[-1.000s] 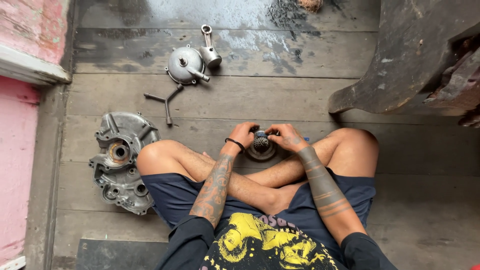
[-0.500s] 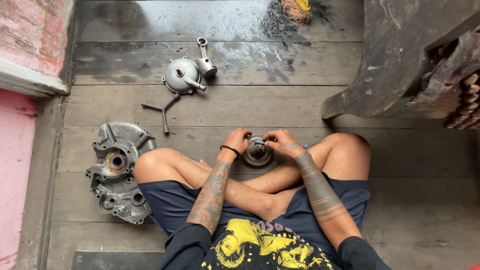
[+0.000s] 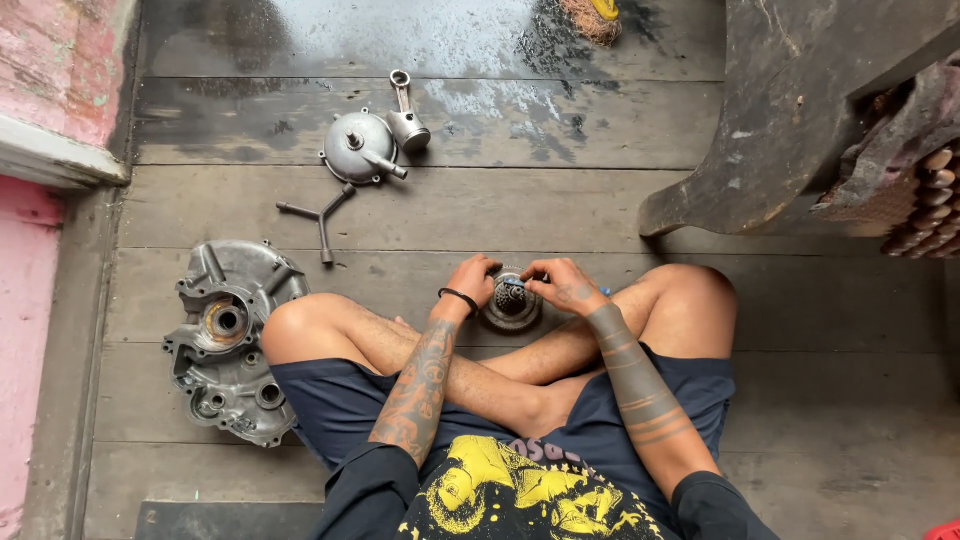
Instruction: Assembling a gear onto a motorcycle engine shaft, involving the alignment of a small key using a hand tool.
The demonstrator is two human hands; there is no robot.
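Observation:
I sit cross-legged on a wooden plank floor. A round metal engine part (image 3: 511, 303), like a clutch assembly, rests on the floor in front of my shins. My left hand (image 3: 472, 282) grips its left side. My right hand (image 3: 560, 284) is over its top right, fingers pinched on a small tool with a blue handle tip (image 3: 604, 291). The part's middle is partly hidden by my fingers.
A grey engine crankcase half (image 3: 226, 340) lies by my left knee. Farther off lie a T-shaped wrench (image 3: 318, 216), a round metal cover (image 3: 357, 148) and a connecting rod (image 3: 404, 115). A dark wooden bench leg (image 3: 790, 140) stands at right, a pink wall (image 3: 40, 200) at left.
The view has shifted, so everything sits slightly lower in the picture. Both hands stay on the round part, with the right hand's fingers shifting a little over its top.

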